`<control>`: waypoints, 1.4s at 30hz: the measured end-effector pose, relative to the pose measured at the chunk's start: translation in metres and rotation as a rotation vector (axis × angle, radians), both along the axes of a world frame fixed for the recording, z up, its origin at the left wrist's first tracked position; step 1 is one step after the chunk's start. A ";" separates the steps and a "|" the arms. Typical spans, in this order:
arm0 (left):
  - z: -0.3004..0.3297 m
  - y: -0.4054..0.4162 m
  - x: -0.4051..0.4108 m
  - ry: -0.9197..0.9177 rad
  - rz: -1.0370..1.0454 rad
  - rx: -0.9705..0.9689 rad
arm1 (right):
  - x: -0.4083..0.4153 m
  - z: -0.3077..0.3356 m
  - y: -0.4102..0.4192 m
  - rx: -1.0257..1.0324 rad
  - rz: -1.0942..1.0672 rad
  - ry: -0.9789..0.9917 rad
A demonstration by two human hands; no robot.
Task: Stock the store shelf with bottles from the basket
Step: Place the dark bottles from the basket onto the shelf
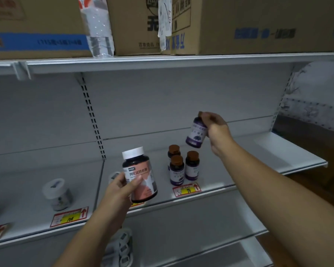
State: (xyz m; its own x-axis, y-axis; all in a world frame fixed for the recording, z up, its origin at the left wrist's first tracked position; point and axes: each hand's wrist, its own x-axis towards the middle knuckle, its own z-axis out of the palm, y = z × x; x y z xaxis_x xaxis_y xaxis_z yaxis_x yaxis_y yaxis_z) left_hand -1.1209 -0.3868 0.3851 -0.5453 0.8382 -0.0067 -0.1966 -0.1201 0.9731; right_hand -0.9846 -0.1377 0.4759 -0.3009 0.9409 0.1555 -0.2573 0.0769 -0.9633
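Observation:
My left hand [118, 191] grips a large dark bottle with a white cap and pink label [140, 175], held upright in front of the white shelf [229, 176]. Higher and to the right, my right hand [217, 130] holds a small purple-labelled bottle with a brown cap [196, 132], tilted, in the air above the shelf. Below it three matching small purple bottles [181, 166] stand together on the shelf behind a price tag [187, 189]. The basket is not in view.
A white-capped jar [57, 195] stands on the shelf at the left, behind another price tag [69, 216]. Cardboard boxes [258, 26] and a plastic water bottle [99, 31] fill the top shelf. White-capped bottles [121, 247] lie on the lower shelf.

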 end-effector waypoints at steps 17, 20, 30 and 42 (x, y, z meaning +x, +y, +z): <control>-0.003 0.010 -0.008 -0.021 0.097 -0.005 | -0.024 -0.083 0.078 -0.009 0.554 -0.628; -0.003 0.013 -0.008 -0.018 0.110 -0.015 | -0.023 -0.082 0.079 -0.005 0.572 -0.656; 0.018 0.000 -0.013 -0.079 0.269 0.028 | -0.092 0.012 -0.041 0.579 0.782 -0.476; 0.031 -0.145 -0.082 -0.043 0.628 0.144 | -0.219 0.017 -0.227 0.640 1.208 -0.364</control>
State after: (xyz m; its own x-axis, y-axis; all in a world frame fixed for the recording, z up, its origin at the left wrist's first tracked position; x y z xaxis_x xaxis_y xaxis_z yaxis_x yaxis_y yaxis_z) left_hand -1.2026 -0.5320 0.4164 -0.9340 0.3538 0.0494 -0.0848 -0.3540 0.9314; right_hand -1.2037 -0.3643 0.4927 -0.9738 -0.1232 0.1912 -0.2261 0.4339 -0.8721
